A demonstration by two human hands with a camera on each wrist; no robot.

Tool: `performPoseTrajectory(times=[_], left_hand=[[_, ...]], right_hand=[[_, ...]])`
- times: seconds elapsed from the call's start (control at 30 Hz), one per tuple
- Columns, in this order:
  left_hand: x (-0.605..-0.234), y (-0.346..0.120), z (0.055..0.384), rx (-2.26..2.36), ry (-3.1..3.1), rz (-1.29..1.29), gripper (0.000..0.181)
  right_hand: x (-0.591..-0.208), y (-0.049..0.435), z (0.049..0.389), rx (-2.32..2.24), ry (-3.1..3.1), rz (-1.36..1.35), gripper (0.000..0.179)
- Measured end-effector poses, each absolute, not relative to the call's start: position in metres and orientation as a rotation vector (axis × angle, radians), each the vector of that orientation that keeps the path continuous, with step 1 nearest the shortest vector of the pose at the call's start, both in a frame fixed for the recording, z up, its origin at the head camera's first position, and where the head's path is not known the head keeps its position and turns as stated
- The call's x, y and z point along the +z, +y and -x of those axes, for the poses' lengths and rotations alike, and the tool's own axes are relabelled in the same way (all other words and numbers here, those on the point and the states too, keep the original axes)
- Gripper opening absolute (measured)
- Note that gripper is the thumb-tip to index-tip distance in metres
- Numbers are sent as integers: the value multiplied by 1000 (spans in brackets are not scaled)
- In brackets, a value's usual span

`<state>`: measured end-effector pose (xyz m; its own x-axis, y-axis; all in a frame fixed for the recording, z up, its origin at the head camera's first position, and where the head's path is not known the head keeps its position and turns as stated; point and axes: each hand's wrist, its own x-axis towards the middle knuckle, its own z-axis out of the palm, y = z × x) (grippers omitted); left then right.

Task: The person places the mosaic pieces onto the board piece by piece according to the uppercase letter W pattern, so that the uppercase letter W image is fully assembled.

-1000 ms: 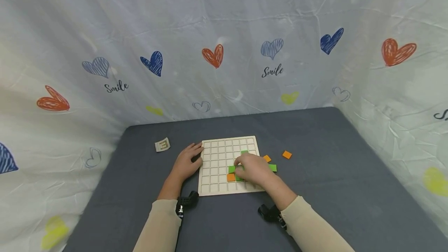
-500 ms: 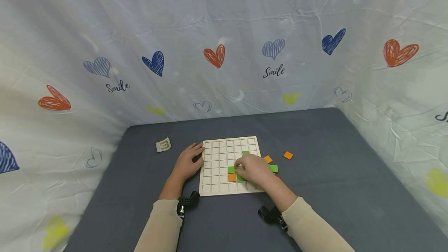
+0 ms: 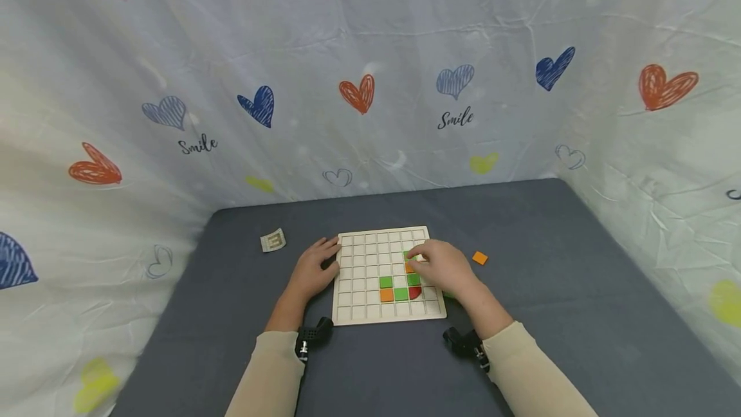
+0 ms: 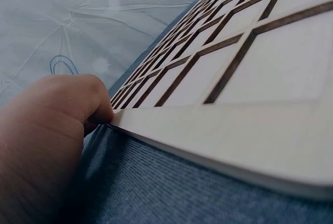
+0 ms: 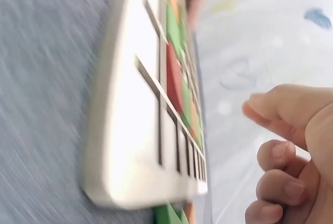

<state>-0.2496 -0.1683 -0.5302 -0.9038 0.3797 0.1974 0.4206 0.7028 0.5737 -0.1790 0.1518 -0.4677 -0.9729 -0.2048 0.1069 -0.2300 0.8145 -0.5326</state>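
Note:
A pale wooden grid board (image 3: 361,262) lies on the table. My left hand (image 3: 314,269) rests along its left edge, fingers and thumb spread apart; in the left wrist view the hand (image 4: 57,120) touches the rim. Over the board's right side is my right hand (image 3: 444,266), thumb and forefinger near each other. In the right wrist view nothing shows between its fingertips, and the other fingers curl loosely. Green tiles (image 3: 401,294), orange tiles (image 3: 386,295) and a red tile with a curved side (image 3: 414,292) sit in the cells. The hand partly covers the upper tiles.
A loose orange tile (image 3: 480,257) lies right of the board. Green pieces (image 5: 167,214) lie just beyond the board's edge, mostly hidden by the right hand in the head view. A small printed paper (image 3: 273,240) lies at the back left. A patterned curtain (image 3: 393,140) hangs behind.
My right hand has moved up and to the right from the lower tiles, uncovering the red tile and its green and orange neighbours. The left hand has stayed at the board's edge.

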Motion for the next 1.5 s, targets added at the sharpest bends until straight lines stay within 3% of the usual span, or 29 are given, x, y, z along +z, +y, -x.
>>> performPoseTrajectory(times=[0.4, 1.0, 1.5], left_hand=[[-528, -167, 247, -1004, -2822, 662, 49], [-529, -170, 246, -994, -2833, 662, 49], [-529, -168, 247, -995, -2831, 671, 50]], right_hand=[[-460, 200, 188, 1206, -2821, -138, 29], [-473, 273, 190, 1301, -2790, 48, 41], [-485, 302, 179, 1329, -2965, 210, 39]])
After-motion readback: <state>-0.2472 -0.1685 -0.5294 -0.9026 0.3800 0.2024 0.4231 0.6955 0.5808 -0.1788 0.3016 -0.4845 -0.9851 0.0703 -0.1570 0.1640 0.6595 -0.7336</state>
